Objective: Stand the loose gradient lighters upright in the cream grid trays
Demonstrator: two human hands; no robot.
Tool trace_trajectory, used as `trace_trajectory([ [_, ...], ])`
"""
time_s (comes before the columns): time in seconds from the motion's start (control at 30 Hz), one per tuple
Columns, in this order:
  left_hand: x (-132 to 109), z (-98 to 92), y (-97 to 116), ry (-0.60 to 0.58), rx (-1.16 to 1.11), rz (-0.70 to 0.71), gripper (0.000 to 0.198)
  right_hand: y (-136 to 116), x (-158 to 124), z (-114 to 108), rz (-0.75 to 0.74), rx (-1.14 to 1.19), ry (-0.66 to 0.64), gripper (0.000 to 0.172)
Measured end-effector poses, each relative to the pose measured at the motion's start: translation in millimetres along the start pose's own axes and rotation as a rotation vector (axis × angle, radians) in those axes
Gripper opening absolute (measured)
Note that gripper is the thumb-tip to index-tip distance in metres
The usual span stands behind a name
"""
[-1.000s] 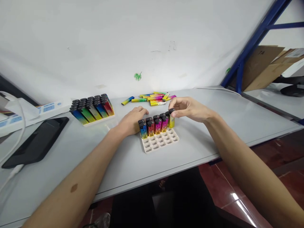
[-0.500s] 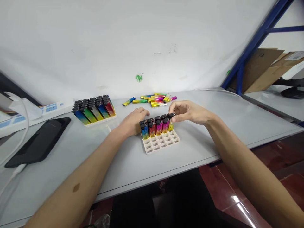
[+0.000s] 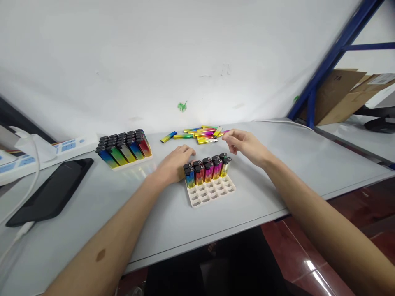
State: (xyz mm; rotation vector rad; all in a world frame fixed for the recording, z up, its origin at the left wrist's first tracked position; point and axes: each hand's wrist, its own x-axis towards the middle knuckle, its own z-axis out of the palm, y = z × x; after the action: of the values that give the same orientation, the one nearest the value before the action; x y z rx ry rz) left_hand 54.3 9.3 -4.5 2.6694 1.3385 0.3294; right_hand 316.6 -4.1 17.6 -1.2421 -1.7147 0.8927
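The right hand hovers open and empty, fingers loosely spread, above the bench between a cream tray and a scatter of loose lighters near the wall. The left hand lies palm down on the bench with its fingers bent, pressed against the tray's left end and gripping nothing that can be seen. Rainbow-coloured lighters with black caps stand upright in the tray's two back rows; the front rows of slots are bare. The loose lighters lie flat, just beyond the right hand's fingertips, with nothing between them and the hand.

To the left stands a second tray, packed with the same lighters. Further left lie a black phone with a white cable plugged in and a white power strip, its blue labels too small to read. A green mark shows on the wall. On the far right a blue rack frames cardboard boxes, one flap marked with what looks like "TA".
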Motion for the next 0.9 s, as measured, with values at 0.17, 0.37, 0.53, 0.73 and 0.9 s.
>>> trace_trajectory([
  [0.17, 1, 8.5, -5, 0.082, -0.002, 0.027, 0.028, 33, 26, 12, -0.064, -0.558, 0.248, 0.039],
  [0.37, 7, 10.5, -5, 0.104, 0.012, -0.044, 0.020, 43, 45, 22, -0.025, -0.749, 0.167, 0.044],
  [0.53, 6, 10.6, -4, 0.138, -0.035, -0.050, 0.021, 42, 45, 21, 0.037, -0.649, 0.232, 0.024],
  [0.73, 2, 6.6, -4, 0.136, -0.098, -0.054, 0.019, 44, 36, 19, 0.165, -0.552, 0.262, 0.034],
  [0.9, 1, 3.0, -4, 0.131, -0.141, -0.067, 0.019, 38, 9, 18, 0.210, -0.626, 0.280, 0.023],
])
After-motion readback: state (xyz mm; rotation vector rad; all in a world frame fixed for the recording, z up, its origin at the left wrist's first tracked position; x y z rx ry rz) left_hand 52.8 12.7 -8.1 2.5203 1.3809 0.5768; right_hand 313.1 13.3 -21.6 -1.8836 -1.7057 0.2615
